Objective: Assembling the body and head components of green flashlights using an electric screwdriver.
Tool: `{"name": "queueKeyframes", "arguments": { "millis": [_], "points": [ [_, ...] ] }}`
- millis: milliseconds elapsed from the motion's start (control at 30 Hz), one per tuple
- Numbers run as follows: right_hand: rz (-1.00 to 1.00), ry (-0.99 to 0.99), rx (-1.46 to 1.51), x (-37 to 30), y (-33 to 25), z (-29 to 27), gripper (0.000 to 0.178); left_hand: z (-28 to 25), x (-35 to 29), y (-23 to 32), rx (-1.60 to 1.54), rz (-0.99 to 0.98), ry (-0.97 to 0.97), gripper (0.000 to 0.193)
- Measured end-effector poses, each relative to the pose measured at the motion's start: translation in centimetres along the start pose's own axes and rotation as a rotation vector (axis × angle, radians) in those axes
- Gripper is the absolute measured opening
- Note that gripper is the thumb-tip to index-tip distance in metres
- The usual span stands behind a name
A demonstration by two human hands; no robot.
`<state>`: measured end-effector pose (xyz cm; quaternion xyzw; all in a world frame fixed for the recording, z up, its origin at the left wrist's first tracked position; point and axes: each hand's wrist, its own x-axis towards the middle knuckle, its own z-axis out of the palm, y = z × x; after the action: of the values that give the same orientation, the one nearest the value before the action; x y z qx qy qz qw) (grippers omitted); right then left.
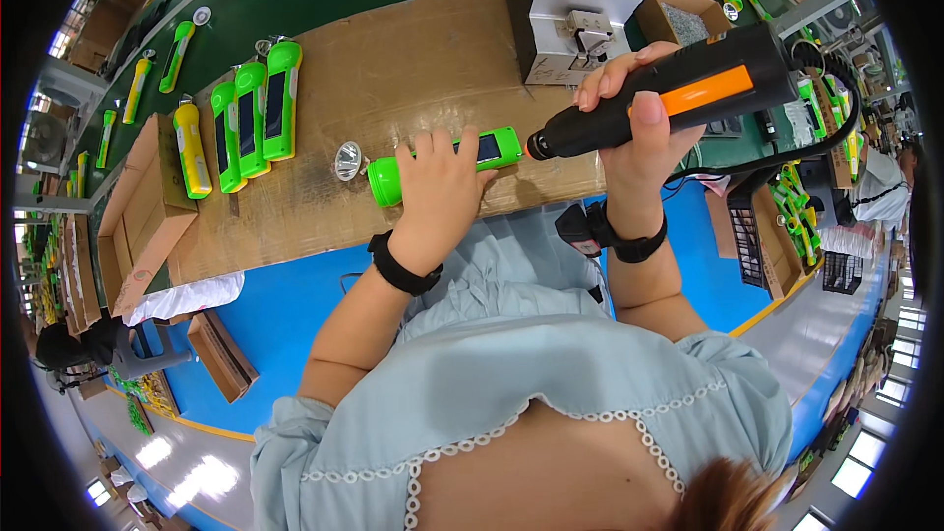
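My left hand (439, 182) is closed over a green flashlight (386, 183) with a dark panel, lying on the cardboard-covered bench. The flashlight's wide head points left, and a loose shiny reflector (349, 161) rests beside that end. In my right hand (639, 113) is a black electric screwdriver (728, 79) with an orange stripe, its fingers wrapped round the body. Held nearly level, the screwdriver has its tip at the flashlight's right end; whether it touches a screw is too small to tell. A black band circles each wrist.
Several green flashlights (282, 103) and a yellow one (192, 150) lie to the left, beside an open cardboard box (147, 211). A silver-and-black machine (573, 15) stands at the back, next to a carton of small parts (683, 15). The screwdriver's black cable (777, 159) loops at right.
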<state>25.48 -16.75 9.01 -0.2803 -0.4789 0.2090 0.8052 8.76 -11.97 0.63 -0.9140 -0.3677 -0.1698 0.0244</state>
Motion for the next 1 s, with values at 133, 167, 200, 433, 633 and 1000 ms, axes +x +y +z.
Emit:
{"name": "queueKeyframes", "arguments": {
  "millis": [133, 167, 200, 433, 633, 1000],
  "points": [
    [0.026, -0.008, 0.007, -0.4, 1.0, 0.2, 0.034, -0.1, 0.0, 0.0, -0.012, -0.003, -0.009, 0.046],
    [0.029, -0.01, 0.006, -0.6, 1.5, 0.0, 0.034, -0.1, 0.0, 0.0, -0.019, -0.011, -0.016, 0.046],
    [0.026, -0.051, -0.119, -0.8, 2.1, -0.3, 0.035, -0.2, 0.0, 0.0, -0.021, -0.014, -0.018, 0.046],
    [0.014, -0.121, -0.233, -1.1, 2.6, 0.2, 0.033, -0.1, 0.1, -0.1, -0.018, -0.027, -0.021, 0.047],
    [0.048, -0.091, -0.166, -0.7, 2.5, 0.0, 0.032, -0.1, 0.0, 0.0, -0.022, -0.03, -0.015, 0.049],
    [0.113, -0.162, -0.251, -0.4, 2.0, 1.1, 0.019, 0.5, 0.1, 0.0, -0.032, -0.038, 0.088, 0.046]
  ]
}}
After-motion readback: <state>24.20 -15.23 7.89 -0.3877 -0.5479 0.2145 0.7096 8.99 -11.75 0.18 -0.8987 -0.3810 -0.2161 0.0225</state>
